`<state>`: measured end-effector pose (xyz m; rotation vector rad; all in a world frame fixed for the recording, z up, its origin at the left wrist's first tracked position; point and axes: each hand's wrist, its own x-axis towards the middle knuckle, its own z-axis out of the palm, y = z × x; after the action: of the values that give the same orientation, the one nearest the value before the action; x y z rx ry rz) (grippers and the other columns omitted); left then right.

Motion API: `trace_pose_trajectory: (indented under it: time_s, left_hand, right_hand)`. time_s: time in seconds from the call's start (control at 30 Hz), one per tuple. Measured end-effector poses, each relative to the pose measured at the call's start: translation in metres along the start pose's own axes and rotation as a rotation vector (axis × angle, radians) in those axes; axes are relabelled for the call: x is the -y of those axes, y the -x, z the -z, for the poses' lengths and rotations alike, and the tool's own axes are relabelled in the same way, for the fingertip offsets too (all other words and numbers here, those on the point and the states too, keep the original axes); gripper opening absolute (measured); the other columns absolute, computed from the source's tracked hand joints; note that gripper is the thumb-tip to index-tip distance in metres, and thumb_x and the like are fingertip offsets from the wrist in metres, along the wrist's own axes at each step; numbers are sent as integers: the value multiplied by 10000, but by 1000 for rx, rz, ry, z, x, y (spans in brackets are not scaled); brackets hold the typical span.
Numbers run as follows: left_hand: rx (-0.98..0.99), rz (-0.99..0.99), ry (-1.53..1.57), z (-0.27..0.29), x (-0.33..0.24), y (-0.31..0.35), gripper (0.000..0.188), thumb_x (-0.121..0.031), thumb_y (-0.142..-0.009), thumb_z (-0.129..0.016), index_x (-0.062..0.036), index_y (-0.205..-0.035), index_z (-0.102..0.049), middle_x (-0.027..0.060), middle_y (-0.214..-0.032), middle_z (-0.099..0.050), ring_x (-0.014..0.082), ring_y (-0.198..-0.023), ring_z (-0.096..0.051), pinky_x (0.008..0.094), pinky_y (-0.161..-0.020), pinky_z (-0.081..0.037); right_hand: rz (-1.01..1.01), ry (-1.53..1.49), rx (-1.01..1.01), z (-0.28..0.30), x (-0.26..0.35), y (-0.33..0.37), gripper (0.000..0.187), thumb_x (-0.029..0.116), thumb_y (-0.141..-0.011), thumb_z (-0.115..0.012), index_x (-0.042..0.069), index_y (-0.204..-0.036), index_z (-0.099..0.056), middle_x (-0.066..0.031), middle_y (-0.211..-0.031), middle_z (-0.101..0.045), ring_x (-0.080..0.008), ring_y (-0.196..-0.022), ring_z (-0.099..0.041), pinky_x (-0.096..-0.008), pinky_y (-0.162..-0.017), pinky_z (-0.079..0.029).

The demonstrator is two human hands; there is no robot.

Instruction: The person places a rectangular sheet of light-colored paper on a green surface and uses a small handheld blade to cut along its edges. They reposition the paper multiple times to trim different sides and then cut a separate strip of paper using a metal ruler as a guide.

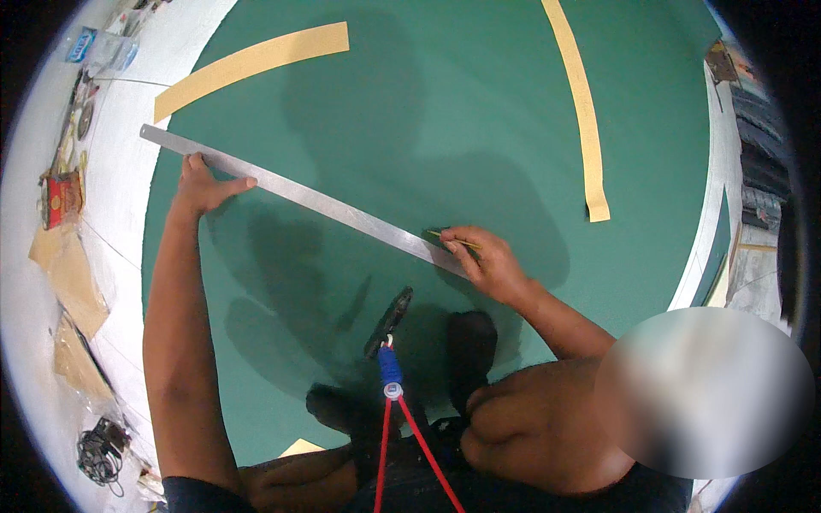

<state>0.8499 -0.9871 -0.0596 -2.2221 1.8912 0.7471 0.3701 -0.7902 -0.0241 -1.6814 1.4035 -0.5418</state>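
Note:
A long metal ruler lies slantwise on the green sheet, from far left down to the middle right. My left hand presses on it near its far left end, thumb and fingers spread apart. At the ruler's other end my right hand is closed around a thin yellow pencil, held as for writing. The pencil's tip points left, over the ruler's upper edge; whether it touches the sheet I cannot tell. Part of the ruler's near end is hidden under the right hand.
Tan strips lie at the far left and far right of the sheet. A red lanyard with a black piece hangs in front of me. A plastic bottle, brown paper and a black cable lie along the left.

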Motion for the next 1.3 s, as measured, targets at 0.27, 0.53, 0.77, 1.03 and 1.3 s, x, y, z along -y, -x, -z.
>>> trace_pose_trajectory:
  time_s: [0.27, 0.53, 0.77, 1.03, 1.3]
  left_hand:
    - [-35, 47, -49, -8, 0, 2, 1485, -729, -513, -899, 174, -1504, -262, 335, -1605, -263, 443, -1487, -336, 469, -1209, -353]
    - [-3, 34, -39, -5, -2, 0, 1502, -769, -501, -880, 182, -1492, -274, 351, -1599, -267, 470, -1498, -299, 486, -1213, -336]
    - [-1, 93, -50, -1, -12, 11, 1512, -745, -488, -905, 126, -1533, -247, 318, -1643, -198, 495, -1506, -262, 519, -1179, -381]
    - [2, 150, -49, 3, -26, 27, 1480, -710, -506, -912, 87, -1556, -240, 288, -1657, -194, 509, -1513, -238, 555, -1141, -433]
    - [-15, 156, 8, 11, -31, 33, 1436, -676, -517, -920, 60, -1560, -264, 292, -1655, -199, 528, -1507, -232, 548, -1156, -416]
  right_hand:
    - [76, 50, 26, -8, -9, 5, 167, 108, -994, -634, 28, -1133, -683, -171, -1104, -704, -373, -1028, -674, -459, -915, -539]
    - [335, 252, 134, -11, -9, -14, 222, 104, -946, -666, 57, -1162, -649, -165, -1093, -677, -379, -1026, -648, -479, -896, -531]
    - [508, 247, 344, -41, 24, -119, 232, 107, -943, -612, 78, -1173, -603, -168, -1054, -644, -389, -1018, -629, -497, -892, -521]
    - [554, 226, 514, -123, 108, -280, 177, 182, -1013, -568, 65, -1146, -583, -184, -1105, -627, -399, -1029, -601, -489, -881, -502]
    - [728, 152, 337, -212, 166, -412, 232, 266, -1067, -495, 50, -1106, -572, -209, -1011, -664, -436, -968, -623, -525, -835, -500]
